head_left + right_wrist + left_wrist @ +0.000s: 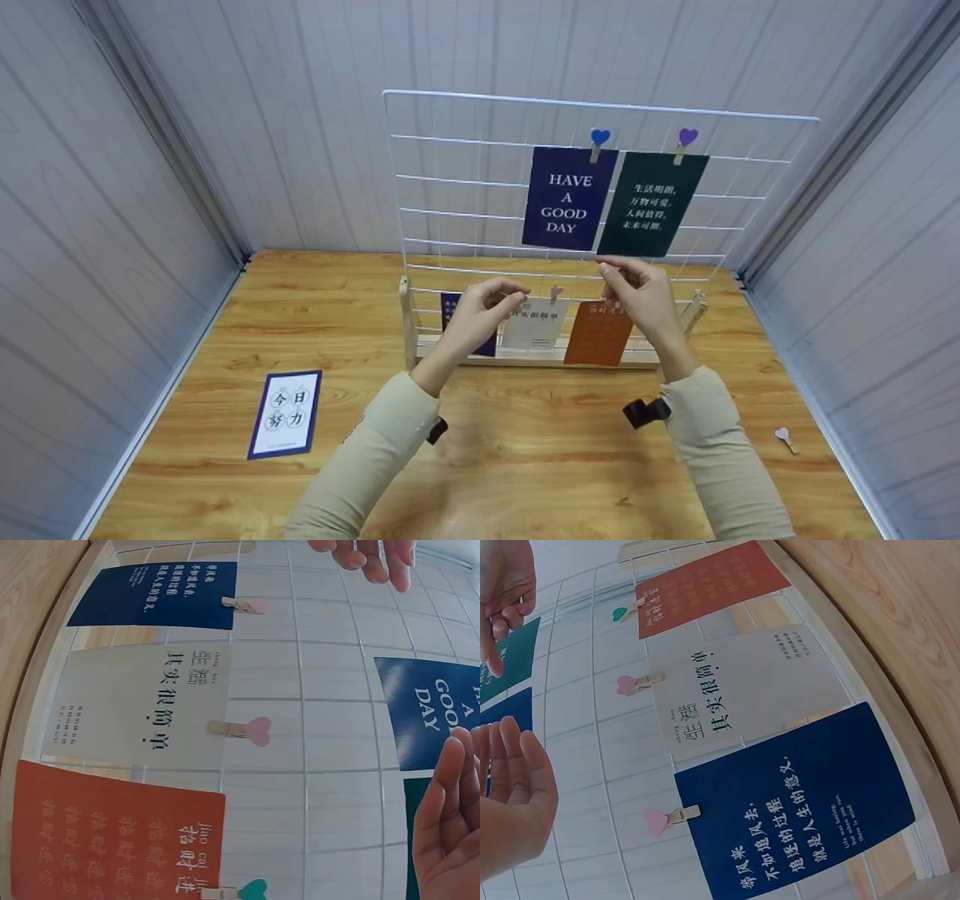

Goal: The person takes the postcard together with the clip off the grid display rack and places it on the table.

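In front of a white wire grid, both hands are raised with softly bent fingers and nothing in them. My left hand is before the lower row of cards, overlapping a navy card and the edge of a white card. Just under a dark green card is my right hand, above an orange card. Left of the green card hangs a navy "HAVE A GOOD DAY" card. Heart-topped clothespins, blue, purple, pink and teal, hold the cards.
The grid stands in a wooden base on a wood-grain table. A white card with a blue border lies at the left, and a pale heart clothespin at the right. Panel walls enclose the table.
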A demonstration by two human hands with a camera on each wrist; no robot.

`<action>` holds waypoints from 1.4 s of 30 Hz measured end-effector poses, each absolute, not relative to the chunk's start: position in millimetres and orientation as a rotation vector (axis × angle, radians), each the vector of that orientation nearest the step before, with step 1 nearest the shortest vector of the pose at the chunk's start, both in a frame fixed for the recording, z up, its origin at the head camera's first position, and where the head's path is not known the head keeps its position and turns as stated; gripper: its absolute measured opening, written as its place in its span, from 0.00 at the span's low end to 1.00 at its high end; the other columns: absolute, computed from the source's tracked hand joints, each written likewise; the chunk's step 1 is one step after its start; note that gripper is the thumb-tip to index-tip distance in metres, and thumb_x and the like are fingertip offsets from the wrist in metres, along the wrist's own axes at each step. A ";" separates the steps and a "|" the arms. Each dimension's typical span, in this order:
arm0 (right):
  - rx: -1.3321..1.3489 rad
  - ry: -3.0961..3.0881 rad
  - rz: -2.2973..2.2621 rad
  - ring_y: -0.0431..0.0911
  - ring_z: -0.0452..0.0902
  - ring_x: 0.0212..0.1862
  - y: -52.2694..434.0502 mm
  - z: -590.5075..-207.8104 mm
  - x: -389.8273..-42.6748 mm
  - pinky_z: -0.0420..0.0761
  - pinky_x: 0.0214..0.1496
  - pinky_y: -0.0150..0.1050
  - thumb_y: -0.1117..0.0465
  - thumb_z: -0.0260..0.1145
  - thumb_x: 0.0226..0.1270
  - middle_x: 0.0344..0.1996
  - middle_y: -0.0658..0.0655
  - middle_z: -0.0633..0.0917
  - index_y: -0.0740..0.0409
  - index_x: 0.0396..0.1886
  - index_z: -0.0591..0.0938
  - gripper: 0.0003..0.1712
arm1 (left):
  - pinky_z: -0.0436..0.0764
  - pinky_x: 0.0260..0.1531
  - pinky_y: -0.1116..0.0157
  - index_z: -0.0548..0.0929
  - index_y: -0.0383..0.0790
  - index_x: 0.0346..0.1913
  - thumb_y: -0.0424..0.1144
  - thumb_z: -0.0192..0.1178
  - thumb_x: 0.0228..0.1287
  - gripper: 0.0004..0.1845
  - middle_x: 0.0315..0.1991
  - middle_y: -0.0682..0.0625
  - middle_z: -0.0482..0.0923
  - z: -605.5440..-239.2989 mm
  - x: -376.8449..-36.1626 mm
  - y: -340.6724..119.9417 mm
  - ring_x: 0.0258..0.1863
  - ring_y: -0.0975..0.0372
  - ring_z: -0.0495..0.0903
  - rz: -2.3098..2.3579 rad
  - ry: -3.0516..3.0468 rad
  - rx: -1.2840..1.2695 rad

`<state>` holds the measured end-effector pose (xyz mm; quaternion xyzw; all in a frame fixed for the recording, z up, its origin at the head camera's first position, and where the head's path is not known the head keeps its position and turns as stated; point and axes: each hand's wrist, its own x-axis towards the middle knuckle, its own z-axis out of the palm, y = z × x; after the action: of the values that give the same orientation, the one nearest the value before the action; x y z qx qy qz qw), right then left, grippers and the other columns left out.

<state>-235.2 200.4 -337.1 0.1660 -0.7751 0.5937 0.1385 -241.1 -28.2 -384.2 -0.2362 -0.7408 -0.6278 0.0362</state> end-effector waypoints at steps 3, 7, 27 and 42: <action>0.499 -2.233 1.703 0.46 0.71 0.18 199.2 -330.9 -235.3 0.72 0.18 0.30 0.69 0.56 0.62 0.17 0.65 0.75 0.72 0.41 0.78 0.11 | 0.76 0.32 0.63 0.78 0.31 0.41 0.35 0.53 0.62 0.10 0.32 0.48 0.77 -381.6 -243.6 -26.1 0.31 0.56 0.76 -1.934 -2.263 -0.728; 0.511 -2.227 1.682 0.45 0.71 0.20 197.1 -322.5 -235.2 0.74 0.22 0.31 0.68 0.56 0.62 0.18 0.65 0.75 0.72 0.41 0.78 0.12 | 0.76 0.34 0.62 0.78 0.29 0.41 0.34 0.52 0.62 0.11 0.35 0.44 0.77 -368.7 -239.8 -24.5 0.32 0.57 0.76 -1.942 -2.257 -0.712; 0.623 -2.120 1.628 0.42 0.71 0.19 189.1 -283.9 -240.8 0.75 0.24 0.30 0.69 0.56 0.62 0.19 0.69 0.74 0.76 0.42 0.77 0.12 | 0.74 0.37 0.66 0.79 0.32 0.39 0.35 0.55 0.60 0.09 0.39 0.48 0.76 -350.0 -258.2 -18.3 0.39 0.62 0.73 -1.865 -2.102 -0.633; 0.631 -2.139 1.519 0.42 0.71 0.21 190.3 -261.7 -249.5 0.76 0.26 0.30 0.67 0.55 0.63 0.22 0.71 0.75 0.74 0.43 0.77 0.13 | 0.73 0.39 0.68 0.76 0.25 0.43 0.29 0.52 0.61 0.10 0.42 0.39 0.75 -310.3 -247.8 -16.7 0.41 0.56 0.73 -1.877 -2.060 -0.579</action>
<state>-249.5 190.3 -261.7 0.2281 -0.7733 0.5491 0.2200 -247.8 -16.7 -310.3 -0.2011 -0.7159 -0.6522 0.1472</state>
